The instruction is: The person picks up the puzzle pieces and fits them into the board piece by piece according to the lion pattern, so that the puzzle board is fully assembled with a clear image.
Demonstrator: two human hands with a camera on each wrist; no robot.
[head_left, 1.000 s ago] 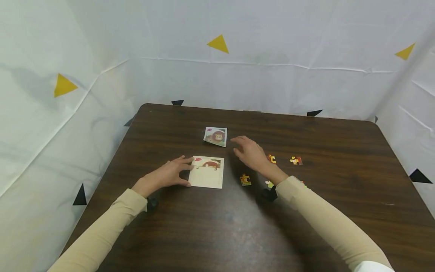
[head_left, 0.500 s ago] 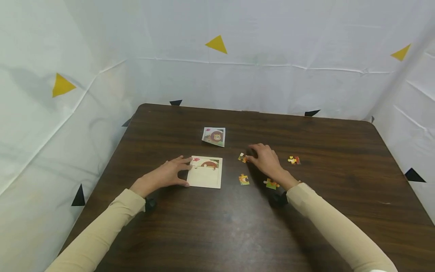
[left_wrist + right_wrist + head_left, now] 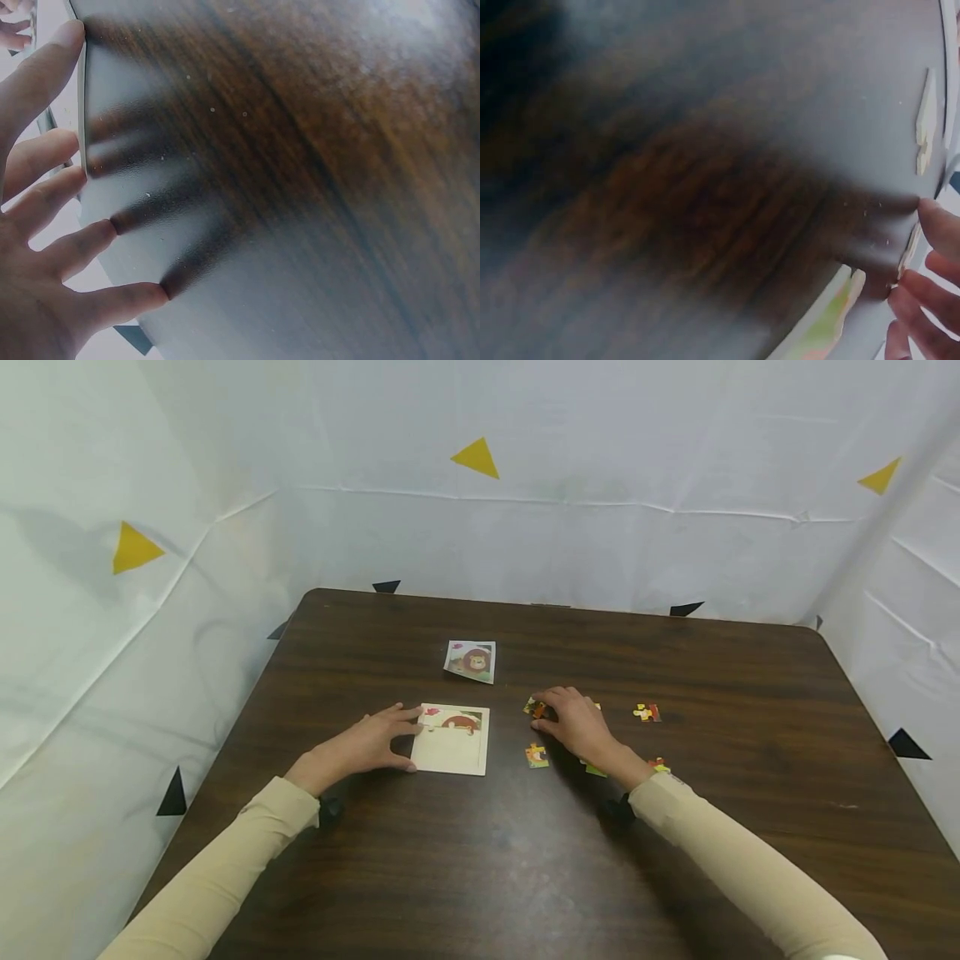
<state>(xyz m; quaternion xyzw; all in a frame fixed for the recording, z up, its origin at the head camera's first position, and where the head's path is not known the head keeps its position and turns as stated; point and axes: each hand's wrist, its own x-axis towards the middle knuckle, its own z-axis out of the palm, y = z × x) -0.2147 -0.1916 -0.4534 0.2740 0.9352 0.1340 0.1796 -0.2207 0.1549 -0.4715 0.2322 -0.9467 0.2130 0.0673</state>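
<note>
My left hand rests its spread, fairly straight fingertips and thumb against the left side of a square puzzle board. The board's top strip bears part of a lion picture; its lower part is bare cream. In the left wrist view, the thumb and two fingers meet the board's edge. My right hand is over the table to the right, thumb and fingers on opposite edges of a jigsaw piece. That piece shows edge-on between thumb and fingers in the right wrist view.
Behind the board lies a lion picture card with a curled corner. Loose jigsaw pieces lie around my right hand: one in front, one by the wrist, one further right and one beside the sleeve. White sheeting surrounds the brown table.
My right hand came back from near the card, moved right, then leftward onto the jigsaw piece, which its thumb and fingers now bracket. The left hand has stayed at the board.
</note>
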